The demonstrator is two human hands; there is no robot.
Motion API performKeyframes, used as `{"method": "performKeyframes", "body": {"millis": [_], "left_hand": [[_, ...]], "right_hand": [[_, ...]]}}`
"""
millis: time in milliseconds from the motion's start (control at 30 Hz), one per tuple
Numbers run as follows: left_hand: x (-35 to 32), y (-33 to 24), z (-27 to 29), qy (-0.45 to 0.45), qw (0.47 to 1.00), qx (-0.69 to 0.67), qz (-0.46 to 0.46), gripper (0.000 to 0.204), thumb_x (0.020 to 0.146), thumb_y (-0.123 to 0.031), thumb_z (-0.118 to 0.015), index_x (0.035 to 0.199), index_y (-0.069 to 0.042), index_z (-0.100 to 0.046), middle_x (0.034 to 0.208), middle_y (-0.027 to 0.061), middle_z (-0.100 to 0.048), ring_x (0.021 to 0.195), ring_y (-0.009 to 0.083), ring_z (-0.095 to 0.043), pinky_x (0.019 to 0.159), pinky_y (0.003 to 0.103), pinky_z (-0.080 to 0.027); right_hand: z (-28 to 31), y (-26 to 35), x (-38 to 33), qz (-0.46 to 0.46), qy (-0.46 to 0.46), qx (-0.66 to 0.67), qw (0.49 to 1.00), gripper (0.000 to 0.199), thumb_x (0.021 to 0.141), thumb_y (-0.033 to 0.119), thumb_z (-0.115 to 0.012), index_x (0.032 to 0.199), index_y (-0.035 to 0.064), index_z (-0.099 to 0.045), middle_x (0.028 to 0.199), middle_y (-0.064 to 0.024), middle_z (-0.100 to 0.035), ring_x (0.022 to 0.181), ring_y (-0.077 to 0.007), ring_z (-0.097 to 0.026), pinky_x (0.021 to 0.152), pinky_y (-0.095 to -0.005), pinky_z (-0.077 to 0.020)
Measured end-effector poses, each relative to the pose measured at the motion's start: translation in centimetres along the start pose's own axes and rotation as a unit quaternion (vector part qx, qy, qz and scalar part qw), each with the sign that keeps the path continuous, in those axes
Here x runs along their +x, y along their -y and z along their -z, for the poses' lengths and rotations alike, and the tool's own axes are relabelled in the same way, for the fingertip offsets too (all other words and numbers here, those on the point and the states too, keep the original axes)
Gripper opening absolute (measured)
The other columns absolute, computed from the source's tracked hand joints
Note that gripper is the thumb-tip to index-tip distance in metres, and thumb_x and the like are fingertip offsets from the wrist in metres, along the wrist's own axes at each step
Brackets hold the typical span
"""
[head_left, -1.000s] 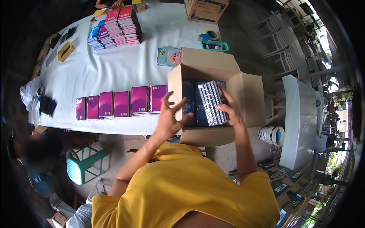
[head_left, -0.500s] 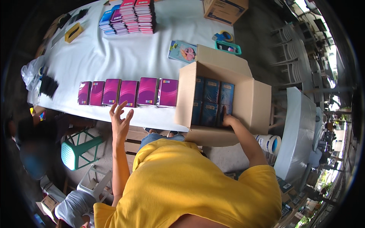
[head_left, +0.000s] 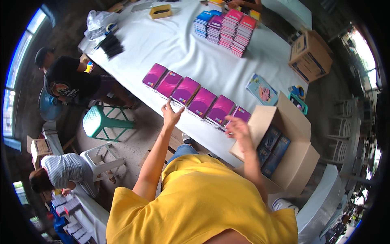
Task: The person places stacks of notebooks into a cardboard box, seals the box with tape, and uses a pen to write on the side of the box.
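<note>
A row of several magenta spiral notebooks (head_left: 201,101) lies along the near edge of the white table (head_left: 162,44). My left hand (head_left: 170,114) is open, its fingers touching the near edge of the third notebook pile (head_left: 185,90). My right hand (head_left: 237,129) is open and hovers over the last magenta notebook (head_left: 241,114), next to the open cardboard box (head_left: 293,162). Blue notebooks (head_left: 273,149) stand packed inside the box. Neither hand holds anything.
Stacks of pink and blue notebooks (head_left: 227,24) sit at the far side of the table. A second cardboard box (head_left: 310,55), a tape dispenser (head_left: 298,101) and a leaflet (head_left: 262,88) lie to the right. A green stool (head_left: 99,124) and two seated people are on the left.
Both hands left the box. My left hand swung out to the notebook row; my right hand came out of the box to the last magenta notebook. The view shifted left.
</note>
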State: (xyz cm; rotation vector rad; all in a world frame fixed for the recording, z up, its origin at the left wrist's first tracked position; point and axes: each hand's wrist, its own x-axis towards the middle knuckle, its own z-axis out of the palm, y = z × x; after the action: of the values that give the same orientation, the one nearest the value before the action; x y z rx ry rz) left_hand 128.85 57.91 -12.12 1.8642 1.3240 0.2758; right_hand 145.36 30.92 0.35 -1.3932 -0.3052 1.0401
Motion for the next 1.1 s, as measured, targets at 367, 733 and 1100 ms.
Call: {"method": "performKeyframes", "body": {"millis": [367, 733, 1100], "left_hand": [[18.0, 6.5, 9.8, -0.002, 0.892, -0.385, 0.236, 0.125, 0.063, -0.069, -0.074, 0.153, -0.017, -0.004, 0.156, 0.0240, -0.011, 0.143, 0.0430, -0.013, 0.108, 0.065, -0.020], [20.6, 10.1, 7.4, 0.112, 0.785, -0.570, 0.215, 0.122, 0.066, -0.065, -0.074, 0.152, -0.027, 0.002, 0.158, 0.0170, -0.001, 0.142, 0.0481, 0.000, 0.105, 0.070, -0.018], [21.6, 7.4, 7.5, -0.050, 0.783, -0.600, 0.154, 0.102, 0.076, -0.052, -0.073, 0.147, -0.013, -0.011, 0.138, 0.0148, -0.039, 0.124, 0.0294, -0.044, 0.101, 0.046, -0.038]], "right_hand": [[-15.1, 0.5, 13.3, -0.004, 0.207, -0.234, 0.950, 0.040, 0.086, 0.019, -0.072, 0.121, 0.0045, -0.062, 0.092, -0.0030, -0.065, 0.075, -0.0081, -0.060, 0.069, -0.0246, -0.0496], [-25.1, -1.8, 40.2, 0.004, 0.091, -0.407, 0.909, 0.090, 0.074, 0.062, -0.070, 0.134, -0.0021, -0.047, 0.133, -0.0262, -0.051, 0.120, -0.0321, -0.053, 0.098, -0.0396, -0.0431], [-30.4, -2.1, 46.8, -0.077, 0.255, -0.433, 0.861, 0.055, 0.071, 0.044, -0.081, 0.106, 0.0028, -0.071, 0.099, -0.0127, -0.070, 0.094, -0.0200, -0.065, 0.086, -0.0323, -0.0484]]}}
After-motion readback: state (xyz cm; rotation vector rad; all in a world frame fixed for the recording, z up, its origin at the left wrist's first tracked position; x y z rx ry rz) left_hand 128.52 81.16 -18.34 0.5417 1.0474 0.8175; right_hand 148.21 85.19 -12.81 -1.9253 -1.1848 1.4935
